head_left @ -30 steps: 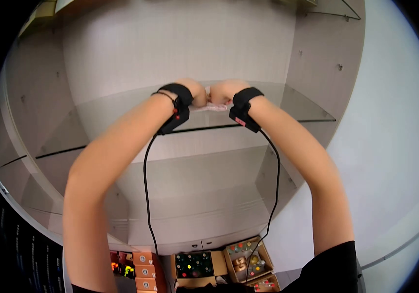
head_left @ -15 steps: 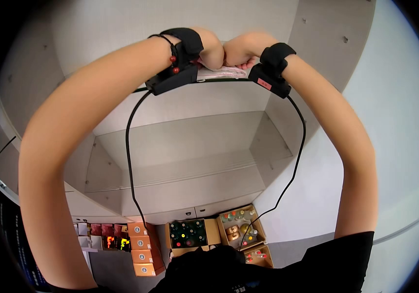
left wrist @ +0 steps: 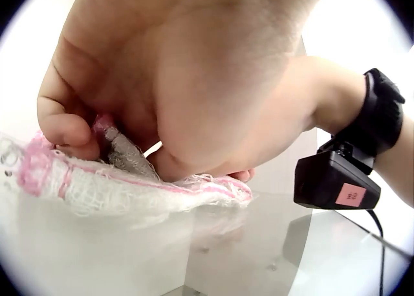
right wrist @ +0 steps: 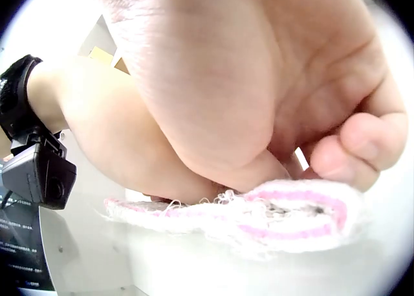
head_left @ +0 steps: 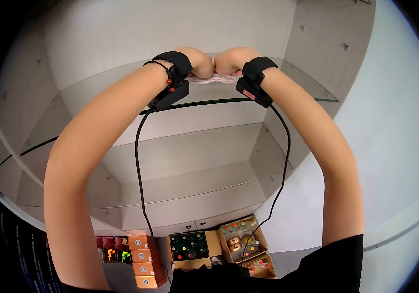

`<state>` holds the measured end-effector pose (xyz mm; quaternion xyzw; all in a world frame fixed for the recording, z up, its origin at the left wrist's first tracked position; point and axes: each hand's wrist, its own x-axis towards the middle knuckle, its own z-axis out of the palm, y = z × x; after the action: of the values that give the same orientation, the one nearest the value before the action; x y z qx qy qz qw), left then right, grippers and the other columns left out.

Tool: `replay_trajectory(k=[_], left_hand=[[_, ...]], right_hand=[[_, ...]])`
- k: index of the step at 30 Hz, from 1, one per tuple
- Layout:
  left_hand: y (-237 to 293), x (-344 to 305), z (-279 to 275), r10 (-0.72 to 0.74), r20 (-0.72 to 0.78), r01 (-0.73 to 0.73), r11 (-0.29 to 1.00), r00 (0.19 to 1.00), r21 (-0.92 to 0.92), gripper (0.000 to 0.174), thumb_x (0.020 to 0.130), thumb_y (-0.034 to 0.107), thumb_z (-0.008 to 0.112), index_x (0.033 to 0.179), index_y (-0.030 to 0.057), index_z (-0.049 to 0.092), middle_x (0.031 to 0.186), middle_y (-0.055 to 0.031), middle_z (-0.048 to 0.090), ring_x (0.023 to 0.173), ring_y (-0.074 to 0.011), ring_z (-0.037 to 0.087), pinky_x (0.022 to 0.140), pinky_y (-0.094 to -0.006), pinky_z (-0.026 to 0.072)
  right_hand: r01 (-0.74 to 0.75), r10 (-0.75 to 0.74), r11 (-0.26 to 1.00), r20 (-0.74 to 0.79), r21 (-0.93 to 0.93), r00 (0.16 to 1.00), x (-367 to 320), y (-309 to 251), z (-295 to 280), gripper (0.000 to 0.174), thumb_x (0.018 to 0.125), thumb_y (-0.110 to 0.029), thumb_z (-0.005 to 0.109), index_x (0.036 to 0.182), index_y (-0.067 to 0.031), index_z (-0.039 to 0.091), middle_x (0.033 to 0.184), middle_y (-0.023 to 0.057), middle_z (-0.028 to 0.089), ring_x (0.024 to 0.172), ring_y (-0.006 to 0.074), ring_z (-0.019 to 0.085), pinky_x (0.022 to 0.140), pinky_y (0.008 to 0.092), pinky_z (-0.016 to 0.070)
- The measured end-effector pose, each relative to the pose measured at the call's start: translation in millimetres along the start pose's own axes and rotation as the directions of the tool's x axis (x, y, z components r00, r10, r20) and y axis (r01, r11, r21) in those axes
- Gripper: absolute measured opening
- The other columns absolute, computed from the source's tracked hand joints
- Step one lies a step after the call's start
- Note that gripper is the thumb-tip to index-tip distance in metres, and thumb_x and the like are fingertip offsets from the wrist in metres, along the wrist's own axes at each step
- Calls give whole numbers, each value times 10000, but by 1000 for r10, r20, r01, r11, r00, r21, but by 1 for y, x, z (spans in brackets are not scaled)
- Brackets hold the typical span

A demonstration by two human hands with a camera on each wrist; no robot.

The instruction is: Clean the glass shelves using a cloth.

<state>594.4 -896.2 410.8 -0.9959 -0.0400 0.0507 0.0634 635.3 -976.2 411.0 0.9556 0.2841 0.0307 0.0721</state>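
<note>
A folded white cloth with pink stripes and frayed edges point(head_left: 221, 79) lies on a glass shelf point(head_left: 302, 87). My left hand point(head_left: 197, 62) curls its fingers over the cloth; a greyish bunched fold shows under its palm in the left wrist view. Close beside it, my right hand point(head_left: 234, 59) also grips the cloth, bent inward at the wrist. From the right wrist view, the curled fingers of the right hand point(right wrist: 278, 82) sit on the cloth's layered edge point(right wrist: 297, 215). Both hands are behind the shelf's front edge, thumbs side nearly together.
Grey side panels point(head_left: 324, 44) bound the cabinet, and a lower glass shelf point(head_left: 195, 195) runs below. Black cables point(head_left: 138, 161) hang from the wrist cameras. On the floor stand orange boxes point(head_left: 143, 268), a carton of dark bottles point(head_left: 189, 245) and a carton of mixed bottles point(head_left: 243, 239).
Both hands and the cloth came forward to the shelf's front edge by the middle frame. Now they have moved back, farther in from that edge. The head view has shifted too.
</note>
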Motion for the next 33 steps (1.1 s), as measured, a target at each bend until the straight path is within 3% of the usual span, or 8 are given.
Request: replay_trajectory(k=[3, 5, 8, 16, 24, 26, 27, 33], left_hand=[[-2, 4, 1, -6, 1, 6, 999, 1000, -49, 234, 659, 168, 377, 811, 51, 511, 719, -95, 504, 604, -171, 469, 549, -267, 383], [-2, 8, 3, 58, -69, -56, 998, 996, 33, 278, 691, 216, 362, 738, -4, 526, 675, -125, 531, 566, -212, 509, 535, -310, 392], [-1, 9, 3, 51, -73, -45, 996, 996, 81, 292, 699, 232, 359, 742, -4, 526, 675, -122, 532, 566, -214, 508, 531, -307, 390], [5, -4, 2, 4, -81, 4, 995, 997, 95, 291, 710, 232, 353, 711, -9, 518, 655, -123, 518, 551, -213, 499, 490, -304, 382], [10, -20, 2, 53, -23, -47, 981, 998, 190, 318, 720, 246, 326, 674, -13, 505, 637, -110, 515, 529, -198, 502, 498, -285, 396], [14, -29, 0, 40, -5, -39, 991, 999, 129, 318, 713, 250, 329, 658, -10, 503, 627, -107, 513, 529, -190, 503, 508, -281, 398], [16, -29, -1, -28, 35, 24, 994, 999, 103, 178, 598, 140, 389, 690, 60, 519, 658, -96, 510, 576, -194, 476, 529, -283, 372], [20, -30, -2, 1, -16, 1, 992, 1000, 127, 189, 592, 128, 392, 711, 59, 521, 686, -96, 513, 587, -205, 480, 544, -286, 373]], right_hand=[[-2, 2, 998, -7, -60, 1000, -2, -2, -2, 238, 522, -66, 419, 727, -78, 540, 649, 156, 499, 560, 279, 461, 529, 311, 396], [19, -20, 999, -18, -44, 1000, -1, 1, 0, 238, 524, -70, 423, 732, -76, 538, 670, 162, 502, 575, 284, 468, 540, 312, 399], [37, -39, 998, -46, -50, 998, 2, 2, 1, 208, 541, -97, 442, 725, -59, 532, 689, 171, 503, 602, 289, 481, 554, 303, 401], [84, -85, 996, -74, -27, 994, 0, 5, 7, 172, 531, -96, 449, 672, -24, 518, 626, 164, 485, 563, 283, 465, 535, 300, 396], [115, -117, 993, -72, -20, 991, -30, 10, 2, 97, 523, -81, 436, 566, -5, 480, 550, 144, 469, 498, 234, 434, 473, 299, 361], [74, -73, 996, 17, -51, 997, -30, 11, 1, 85, 523, -72, 423, 542, -12, 479, 519, 112, 467, 475, 220, 434, 459, 292, 353], [56, -54, 998, 48, -35, 997, -30, 11, 0, 93, 528, -63, 405, 536, -18, 485, 520, 92, 474, 470, 211, 436, 450, 289, 351], [50, -51, 997, -28, -52, 998, -50, -2, -13, 120, 526, -47, 396, 554, -24, 510, 547, 109, 498, 479, 218, 446, 458, 293, 370]])
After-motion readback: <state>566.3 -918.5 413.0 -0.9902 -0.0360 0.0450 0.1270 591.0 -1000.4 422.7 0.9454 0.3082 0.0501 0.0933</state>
